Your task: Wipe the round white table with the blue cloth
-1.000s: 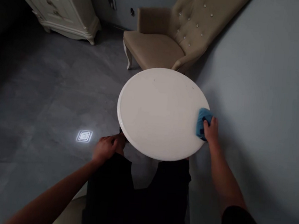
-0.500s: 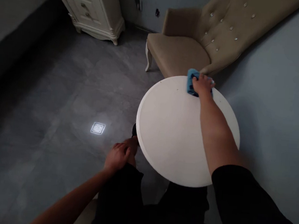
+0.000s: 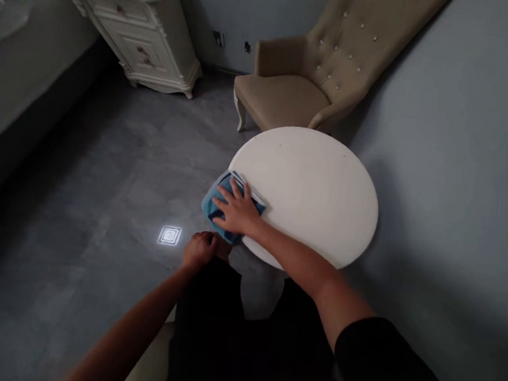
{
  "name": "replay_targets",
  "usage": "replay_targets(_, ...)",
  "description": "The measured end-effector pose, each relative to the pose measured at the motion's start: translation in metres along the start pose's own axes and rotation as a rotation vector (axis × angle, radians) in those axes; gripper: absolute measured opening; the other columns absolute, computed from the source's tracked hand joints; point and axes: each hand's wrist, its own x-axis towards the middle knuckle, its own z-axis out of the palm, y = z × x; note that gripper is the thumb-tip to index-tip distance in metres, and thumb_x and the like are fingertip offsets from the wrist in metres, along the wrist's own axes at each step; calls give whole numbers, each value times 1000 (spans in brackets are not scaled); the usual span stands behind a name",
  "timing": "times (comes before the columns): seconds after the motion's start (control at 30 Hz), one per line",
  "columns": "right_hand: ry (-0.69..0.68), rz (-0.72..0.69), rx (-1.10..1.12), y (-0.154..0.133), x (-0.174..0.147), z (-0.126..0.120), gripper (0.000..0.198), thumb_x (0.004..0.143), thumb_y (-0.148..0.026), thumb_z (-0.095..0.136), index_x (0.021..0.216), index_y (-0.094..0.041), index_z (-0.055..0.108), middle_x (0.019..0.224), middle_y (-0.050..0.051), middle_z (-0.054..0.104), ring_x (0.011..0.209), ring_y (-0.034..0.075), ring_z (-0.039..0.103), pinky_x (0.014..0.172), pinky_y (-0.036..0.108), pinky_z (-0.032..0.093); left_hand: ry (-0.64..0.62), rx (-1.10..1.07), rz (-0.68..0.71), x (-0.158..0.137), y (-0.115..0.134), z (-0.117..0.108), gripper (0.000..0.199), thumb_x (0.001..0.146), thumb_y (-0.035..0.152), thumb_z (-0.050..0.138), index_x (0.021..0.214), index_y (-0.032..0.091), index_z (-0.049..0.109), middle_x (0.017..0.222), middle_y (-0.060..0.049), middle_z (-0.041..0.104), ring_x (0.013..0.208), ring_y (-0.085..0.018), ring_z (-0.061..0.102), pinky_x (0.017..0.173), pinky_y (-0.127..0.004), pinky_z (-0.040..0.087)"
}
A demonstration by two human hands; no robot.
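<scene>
My right hand [image 3: 238, 209] presses a folded blue cloth [image 3: 218, 194] onto the near-left rim of a round white table [image 3: 311, 189]. Its fingers are spread over the cloth, which has dark blue patches and a pale edge. Part of the cloth hangs past the tabletop's edge. My left hand [image 3: 199, 250] rests on my left knee, just below the cloth, with its fingers curled and nothing visible in them. Small dark specks lie on the far part of the tabletop.
A tan tufted armchair [image 3: 284, 101] stands right behind the table, and a grey wall [image 3: 451, 172] runs along the right. At the back left are a white drawer cabinet [image 3: 146, 50] and a bed [image 3: 28, 70]. A bright square patch [image 3: 170, 235] shows on the grey floor.
My right hand has swept the cloth from the table's far edge to its near-left rim. My left hand stays on the knee. The view has shifted, showing more of the bed and cabinet.
</scene>
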Motion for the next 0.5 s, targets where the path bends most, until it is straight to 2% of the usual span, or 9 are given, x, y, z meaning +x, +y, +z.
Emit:
replay_targets(0.07,-42,-11,46,-9,-72,9,74,106,-68,48,179,-59,47,189,-32,27,187,25,-5,153,63,-2,2,19,8,-3,3,2,49,114,36,46,115,16,91,125,-20,88,125,-35,81,114,-42,59)
replay_targets(0.13,-86,21,81,-4,-143,19,76,103,-64,54,177,-71,40,186,-37,25,186,17,-4,154,60,-1,9,33,17,-5,6,4,51,115,37,44,115,15,91,126,-21,88,125,-35,81,114,-42,59)
replay_targets(0.2,-114,105,109,13,-206,28,76,103,-62,52,176,-76,37,185,-37,27,185,16,-1,155,60,4,14,46,29,-6,10,6,54,114,37,42,114,14,91,127,-21,88,123,-36,81,114,-43,60)
replay_targets(0.27,-123,224,115,36,-260,38,73,102,-67,48,174,-78,39,185,-32,31,184,18,6,153,60,13,10,59,39,-6,12,6,54,113,36,42,114,14,91,127,-22,87,121,-36,81,113,-45,60)
replay_targets(0.33,-101,351,93,62,-302,48,71,99,-77,47,170,-80,44,184,-28,36,182,21,14,151,59,21,7,66,41,-5,14,5,55,113,37,41,114,14,91,128,-22,87,121,-37,81,113,-45,61)
replay_targets(0.4,-22,458,53,90,-331,56,75,94,-84,50,169,-79,47,184,-22,43,181,24,20,148,59,28,0,65,38,-5,13,3,56,113,38,41,116,13,91,129,-22,87,123,-37,81,113,-45,61)
replay_targets(0.47,115,560,8,120,-346,62,80,96,-84,47,175,-72,46,185,-13,47,181,27,23,146,62,31,-11,53,42,-4,11,1,56,113,39,41,117,14,91,130,-21,87,123,-37,81,115,-45,60)
replay_targets(0.5,194,612,-7,137,-349,63,82,100,-81,43,180,-63,45,186,-7,48,182,29,24,146,65,31,-13,43,48,-3,10,1,56,113,39,42,117,15,92,130,-21,87,123,-36,81,116,-45,60)
